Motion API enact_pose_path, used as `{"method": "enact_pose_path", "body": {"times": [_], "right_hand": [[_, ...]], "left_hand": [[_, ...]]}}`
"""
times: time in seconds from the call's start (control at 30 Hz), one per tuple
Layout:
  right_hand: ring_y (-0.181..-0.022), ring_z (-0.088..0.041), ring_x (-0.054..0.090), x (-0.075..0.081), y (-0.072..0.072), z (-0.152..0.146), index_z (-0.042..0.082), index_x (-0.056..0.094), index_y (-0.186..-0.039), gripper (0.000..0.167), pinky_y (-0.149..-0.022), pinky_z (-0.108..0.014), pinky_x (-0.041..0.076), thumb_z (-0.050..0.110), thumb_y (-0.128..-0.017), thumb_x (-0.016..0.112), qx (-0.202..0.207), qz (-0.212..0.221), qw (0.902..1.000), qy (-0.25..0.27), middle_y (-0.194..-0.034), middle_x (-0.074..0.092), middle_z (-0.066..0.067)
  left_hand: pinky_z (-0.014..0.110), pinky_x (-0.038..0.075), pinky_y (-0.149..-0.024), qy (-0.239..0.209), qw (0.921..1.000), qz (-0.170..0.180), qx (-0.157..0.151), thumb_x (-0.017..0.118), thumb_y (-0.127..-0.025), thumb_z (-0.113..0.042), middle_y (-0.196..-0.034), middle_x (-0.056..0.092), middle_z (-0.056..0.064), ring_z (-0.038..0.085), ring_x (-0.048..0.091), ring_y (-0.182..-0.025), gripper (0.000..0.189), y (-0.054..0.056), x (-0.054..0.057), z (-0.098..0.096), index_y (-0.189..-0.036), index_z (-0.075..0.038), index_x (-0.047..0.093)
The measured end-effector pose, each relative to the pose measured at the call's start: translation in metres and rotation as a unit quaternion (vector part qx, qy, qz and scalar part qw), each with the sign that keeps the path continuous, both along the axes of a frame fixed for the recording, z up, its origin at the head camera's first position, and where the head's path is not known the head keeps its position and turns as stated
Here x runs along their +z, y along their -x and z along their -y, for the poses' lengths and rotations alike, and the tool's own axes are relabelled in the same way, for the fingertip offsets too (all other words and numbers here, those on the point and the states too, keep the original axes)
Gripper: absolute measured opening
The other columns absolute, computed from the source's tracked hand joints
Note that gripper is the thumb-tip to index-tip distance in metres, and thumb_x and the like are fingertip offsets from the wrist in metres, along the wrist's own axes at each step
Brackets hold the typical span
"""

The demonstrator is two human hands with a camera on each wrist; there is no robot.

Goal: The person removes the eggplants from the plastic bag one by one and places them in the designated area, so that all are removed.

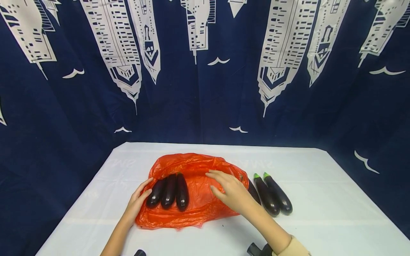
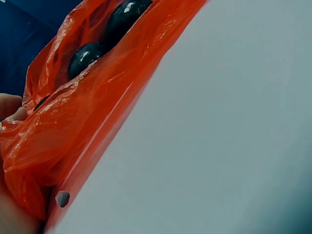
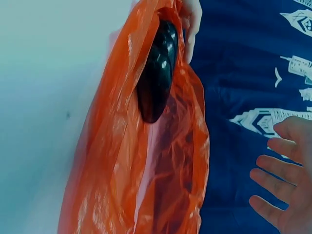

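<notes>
A red plastic bag point(image 1: 205, 208) lies spread on the white table with its mouth open. Three dark eggplants point(image 1: 168, 192) rest side by side in its left part. My left hand point(image 1: 136, 202) touches the bag's left side, close to the leftmost eggplant, with its fingers extended. Over the right part of the bag, my right hand point(image 1: 232, 190) is held with fingers spread and nothing in them. The right wrist view shows that right hand point(image 3: 287, 168) apart from the bag point(image 3: 117, 161). In the left wrist view, two rounded eggplant ends point(image 2: 85, 61) show above the bag's edge.
Two more eggplants point(image 1: 278, 193) with green stems lie on the table, right of the bag. Another eggplant point(image 1: 254, 192) beside them is partly hidden by the bag and my right arm. A dark blue cloth point(image 1: 198, 106) with white building prints hangs behind the white table point(image 1: 320, 199).
</notes>
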State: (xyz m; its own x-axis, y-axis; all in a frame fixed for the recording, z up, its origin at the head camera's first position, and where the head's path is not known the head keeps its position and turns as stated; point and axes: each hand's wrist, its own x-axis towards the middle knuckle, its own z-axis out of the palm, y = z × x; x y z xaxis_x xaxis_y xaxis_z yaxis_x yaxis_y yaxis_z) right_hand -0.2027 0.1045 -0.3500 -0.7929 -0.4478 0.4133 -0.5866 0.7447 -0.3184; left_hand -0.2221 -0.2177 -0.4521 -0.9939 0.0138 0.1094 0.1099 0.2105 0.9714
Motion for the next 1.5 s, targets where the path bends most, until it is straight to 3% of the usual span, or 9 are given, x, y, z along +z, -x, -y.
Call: {"method": "enact_pose_path", "body": {"times": [0.13, 0.27, 0.37, 0.53, 1.07, 1.5], "right_hand": [[-0.119, -0.025, 0.051, 0.000, 0.003, 0.012, 0.021, 0.054, -0.125, 0.039, -0.099, -0.047, 0.041, 0.028, -0.087, 0.058, 0.014, 0.007, 0.9999, 0.002, -0.131, 0.053, 0.000], [-0.119, -0.025, 0.051, -0.001, 0.004, 0.024, 0.021, 0.053, -0.126, 0.039, -0.099, -0.047, 0.040, 0.029, -0.088, 0.056, 0.024, 0.020, 0.9995, -0.001, -0.133, 0.051, 0.001], [-0.119, -0.026, 0.050, -0.002, 0.004, 0.032, 0.021, 0.053, -0.126, 0.039, -0.099, -0.048, 0.040, 0.030, -0.088, 0.055, 0.031, 0.027, 0.9991, -0.002, -0.134, 0.050, 0.001], [-0.120, -0.026, 0.049, -0.005, 0.004, 0.043, 0.022, 0.052, -0.128, 0.040, -0.097, -0.047, 0.042, 0.031, -0.089, 0.054, 0.035, 0.040, 0.9986, -0.003, -0.136, 0.048, 0.001], [-0.126, -0.023, 0.045, -0.025, 0.013, 0.072, 0.022, 0.047, -0.132, 0.046, -0.093, -0.048, 0.045, 0.032, -0.088, 0.056, 0.034, 0.083, 0.9960, -0.005, -0.141, 0.041, -0.001], [-0.127, -0.025, 0.043, -0.046, 0.020, 0.086, 0.019, 0.045, -0.134, 0.051, -0.097, -0.044, 0.043, 0.035, -0.087, 0.056, 0.049, 0.096, 0.9927, -0.054, -0.143, 0.038, -0.004]], "left_hand": [[0.053, 0.017, -0.110, 0.009, 1.0000, 0.001, 0.001, 0.045, -0.094, -0.026, -0.147, 0.030, 0.009, 0.023, 0.024, -0.132, 0.045, 0.000, -0.001, 0.000, -0.138, -0.017, 0.037], [0.053, 0.019, -0.109, 0.020, 0.9998, 0.000, 0.005, 0.046, -0.094, -0.027, -0.146, 0.032, 0.010, 0.011, 0.030, -0.126, 0.045, 0.000, -0.003, 0.000, -0.137, -0.017, 0.038], [0.054, 0.019, -0.109, 0.024, 0.9997, -0.005, 0.006, 0.046, -0.094, -0.027, -0.145, 0.032, 0.011, 0.013, 0.030, -0.127, 0.045, 0.000, -0.004, -0.001, -0.137, -0.016, 0.038], [0.057, 0.019, -0.108, 0.031, 0.9995, -0.008, 0.004, 0.046, -0.094, -0.027, -0.145, 0.031, 0.013, 0.029, 0.025, -0.133, 0.046, 0.001, -0.004, 0.000, -0.137, -0.014, 0.037], [0.057, 0.018, -0.108, 0.032, 0.9995, -0.003, 0.008, 0.048, -0.093, -0.028, -0.146, 0.031, 0.013, 0.029, 0.025, -0.133, 0.046, 0.000, -0.004, -0.001, -0.137, -0.016, 0.037], [0.057, 0.017, -0.108, 0.027, 0.9996, -0.003, 0.004, 0.048, -0.093, -0.027, -0.145, 0.031, 0.014, 0.029, 0.025, -0.133, 0.047, 0.001, -0.004, -0.001, -0.137, -0.014, 0.037]]}}
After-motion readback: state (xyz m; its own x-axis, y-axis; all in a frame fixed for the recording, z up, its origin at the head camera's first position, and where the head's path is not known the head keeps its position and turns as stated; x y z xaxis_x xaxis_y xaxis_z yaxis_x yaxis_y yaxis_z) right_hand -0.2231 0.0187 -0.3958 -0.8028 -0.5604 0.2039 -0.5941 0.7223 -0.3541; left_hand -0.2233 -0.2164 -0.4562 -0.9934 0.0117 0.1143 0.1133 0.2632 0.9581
